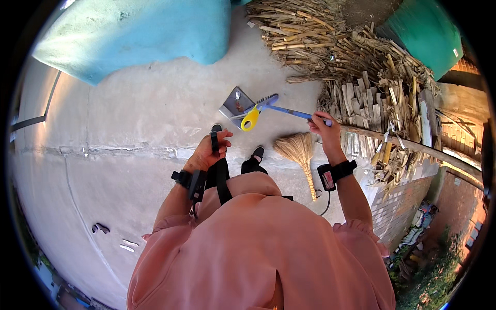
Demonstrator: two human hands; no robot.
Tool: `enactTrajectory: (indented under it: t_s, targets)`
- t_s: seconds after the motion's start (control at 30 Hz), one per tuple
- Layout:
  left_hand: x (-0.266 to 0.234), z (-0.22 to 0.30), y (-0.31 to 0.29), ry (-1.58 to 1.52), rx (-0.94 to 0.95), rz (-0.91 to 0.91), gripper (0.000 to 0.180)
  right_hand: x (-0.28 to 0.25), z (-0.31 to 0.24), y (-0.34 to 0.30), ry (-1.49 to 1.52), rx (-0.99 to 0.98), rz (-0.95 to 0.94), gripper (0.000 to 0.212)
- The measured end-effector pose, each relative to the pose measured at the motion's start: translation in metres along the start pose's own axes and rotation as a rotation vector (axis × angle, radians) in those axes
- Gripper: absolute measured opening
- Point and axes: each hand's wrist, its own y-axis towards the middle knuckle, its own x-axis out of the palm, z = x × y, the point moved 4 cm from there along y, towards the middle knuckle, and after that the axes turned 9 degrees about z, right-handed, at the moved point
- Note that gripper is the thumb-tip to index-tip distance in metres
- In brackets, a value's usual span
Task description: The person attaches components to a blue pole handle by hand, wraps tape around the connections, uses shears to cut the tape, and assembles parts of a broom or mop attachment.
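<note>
My right hand is closed round the end of a long blue handle, part of a brush with dark bristles. Its head is over the right side of a grey metal dustpan, which holds some brownish bits. A yellow ring-shaped piece shows beside the brush head; what it belongs to is unclear. My left hand has curled fingers, with a narrow black object against them, near the dustpan's lower left. Whether that object is gripped or strapped on is hard to see. Both wrists wear black devices.
A straw hand broom lies on the concrete floor right of my feet. Stacked dry stalks and wood pieces line the right, with a long pole. A light-blue covered mass stands far left. Shoes lie lower left.
</note>
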Motion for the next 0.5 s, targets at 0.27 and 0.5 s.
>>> enactTrajectory:
  t_s: [0.27, 0.5]
  targets:
    - [0.019, 0.051, 0.017, 0.315, -0.165, -0.076, 0.040, 0.023, 0.013, -0.003, 0.123, 0.286, -0.050, 0.024]
    - [0.056, 0.043, 0.022, 0.283, -0.347, -0.080, 0.022, 0.061, -0.048, -0.029, -0.349, 0.053, 0.059, 0.017]
